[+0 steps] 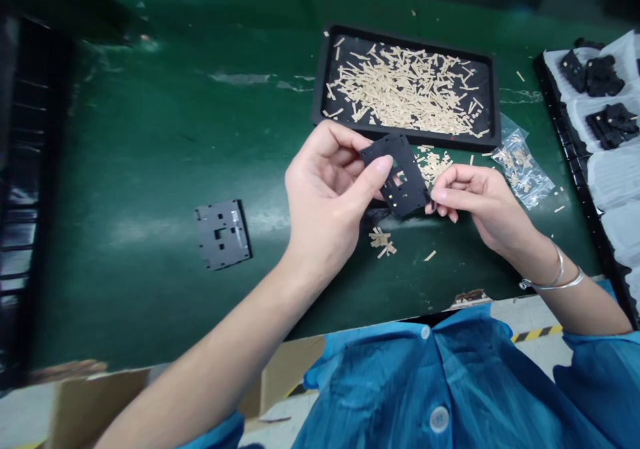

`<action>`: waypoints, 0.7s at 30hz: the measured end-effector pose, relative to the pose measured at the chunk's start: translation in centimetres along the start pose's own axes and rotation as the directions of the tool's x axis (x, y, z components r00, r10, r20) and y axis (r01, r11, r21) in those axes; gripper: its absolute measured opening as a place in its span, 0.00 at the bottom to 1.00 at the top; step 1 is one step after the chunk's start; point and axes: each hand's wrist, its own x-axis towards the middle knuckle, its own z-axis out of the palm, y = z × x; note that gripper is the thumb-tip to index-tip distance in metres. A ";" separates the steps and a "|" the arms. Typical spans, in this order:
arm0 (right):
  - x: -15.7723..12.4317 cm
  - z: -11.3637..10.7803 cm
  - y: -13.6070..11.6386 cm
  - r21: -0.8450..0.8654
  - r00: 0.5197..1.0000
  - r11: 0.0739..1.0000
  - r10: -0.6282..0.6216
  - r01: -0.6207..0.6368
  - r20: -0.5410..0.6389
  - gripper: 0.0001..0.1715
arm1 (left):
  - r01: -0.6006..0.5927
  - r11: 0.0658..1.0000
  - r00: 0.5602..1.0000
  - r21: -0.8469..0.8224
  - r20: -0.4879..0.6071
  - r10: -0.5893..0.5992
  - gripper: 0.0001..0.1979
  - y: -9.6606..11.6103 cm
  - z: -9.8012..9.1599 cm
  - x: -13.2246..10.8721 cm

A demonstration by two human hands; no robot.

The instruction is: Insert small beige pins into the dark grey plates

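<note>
Pinched close by the left hand (325, 192), a slotted plate (411, 181) is held before the black tray (470, 144), its corner met by the right hand (477, 199), fingertips bunched, grip unclear, and through slackened pinching it could be dropped among tray-side loose strips (434, 166).

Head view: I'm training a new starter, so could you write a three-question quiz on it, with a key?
1. True or false: the left hand holds a black plate.
2. What lies heaped in the tray? A) screws; B) pale strips; C) cables.
3. Fill in: a second plate lies on the table, to the picture's ____ of the left hand.
Key: 1 true; 2 B; 3 left.
</note>
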 end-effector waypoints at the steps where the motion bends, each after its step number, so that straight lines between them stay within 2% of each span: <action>1: 0.0 0.0 0.0 -0.004 1.000 1.000 0.001 -0.001 -0.001 0.07 | 0.001 1.000 1.000 0.003 0.000 -0.001 0.11 0.0 0.0 0.0; 11: 0.1 -0.1 0.1 -0.039 1.000 0.999 -0.012 0.012 -0.003 0.07 | 0.017 1.000 0.999 -0.006 -0.042 -0.017 0.11 0.1 0.1 0.0; 21: 0.0 0.2 -0.1 -0.052 1.000 0.998 -0.028 0.027 -0.006 0.07 | 0.041 0.999 0.999 -0.012 -0.016 -0.041 0.12 0.1 0.1 0.0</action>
